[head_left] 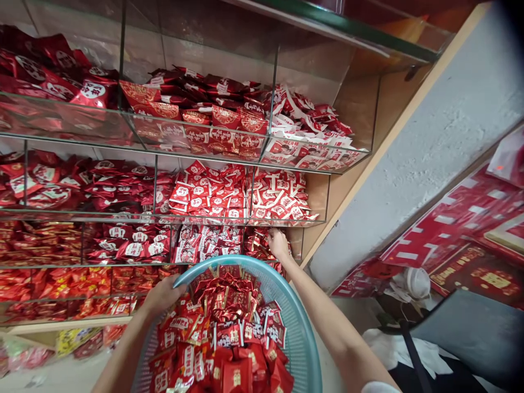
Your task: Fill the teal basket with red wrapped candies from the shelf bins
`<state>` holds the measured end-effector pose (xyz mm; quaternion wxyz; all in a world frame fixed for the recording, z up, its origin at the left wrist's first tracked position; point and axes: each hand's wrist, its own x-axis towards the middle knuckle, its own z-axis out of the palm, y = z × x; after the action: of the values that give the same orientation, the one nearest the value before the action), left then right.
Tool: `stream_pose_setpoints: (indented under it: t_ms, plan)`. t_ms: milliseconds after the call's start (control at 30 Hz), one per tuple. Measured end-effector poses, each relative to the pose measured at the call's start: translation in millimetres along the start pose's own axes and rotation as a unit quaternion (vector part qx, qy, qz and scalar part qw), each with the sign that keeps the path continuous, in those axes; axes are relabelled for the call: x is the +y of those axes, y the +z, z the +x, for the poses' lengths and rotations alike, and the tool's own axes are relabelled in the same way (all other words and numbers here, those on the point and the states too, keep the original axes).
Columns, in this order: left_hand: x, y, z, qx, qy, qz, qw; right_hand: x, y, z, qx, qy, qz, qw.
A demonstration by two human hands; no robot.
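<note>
My left hand (164, 295) is closed over the rim of a round teal plastic basket (305, 322), at its left side. The basket is heaped with small red candy packets (227, 333), several with white or gold lettering. My right hand (279, 244) reaches past the basket's far rim into the right-end compartment of a lower shelf. Its fingers are curled at the dark red, shiny packets (257, 240) there; whether a packet is between them is hidden. Left of that hand, red-and-white packets (208, 240) fill the neighbouring compartment.
Shelves with clear dividers (273, 93) hold many red packets, and their clear front panels (196, 143) jut out above my right hand. A wooden side board (368, 164) and a grey wall (442, 109) bound the right. A dark grey chair-like object (470, 327) stands lower right.
</note>
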<state>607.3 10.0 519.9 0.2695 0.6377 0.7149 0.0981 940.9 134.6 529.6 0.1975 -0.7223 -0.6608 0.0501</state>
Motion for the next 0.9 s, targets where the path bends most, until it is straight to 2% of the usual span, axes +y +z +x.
stream_pose_setpoints:
  t_ms: [233,333,400,533,633,733,900]
  plan:
    - [-4,2.8,3,0.001,0.006,-0.009,1.0,-12,18,21,-0.047,0.049,0.012,0.998]
    - [-4,2.7,3,0.003,0.011,-0.006,1.0,-16,22,19,-0.062,0.062,0.008,0.996]
    - [-4,2.5,2,0.002,0.008,0.001,1.0,-18,22,13,-0.051,0.06,-0.004,0.997]
    - [-4,3.5,3,0.002,0.001,0.01,1.0,-20,16,4,-0.032,0.005,-0.026,0.999]
    - [-5,4.4,3,0.002,0.002,0.007,1.0,-18,14,4,-0.06,-0.05,-0.033,0.996]
    - [-3,3.6,2,0.0,0.0,0.005,1.0,-16,14,8,-0.087,-0.077,-0.039,0.992]
    - [1,0.2,-2,0.004,-0.008,0.015,1.0,-11,12,13,-0.093,-0.112,-0.046,0.988]
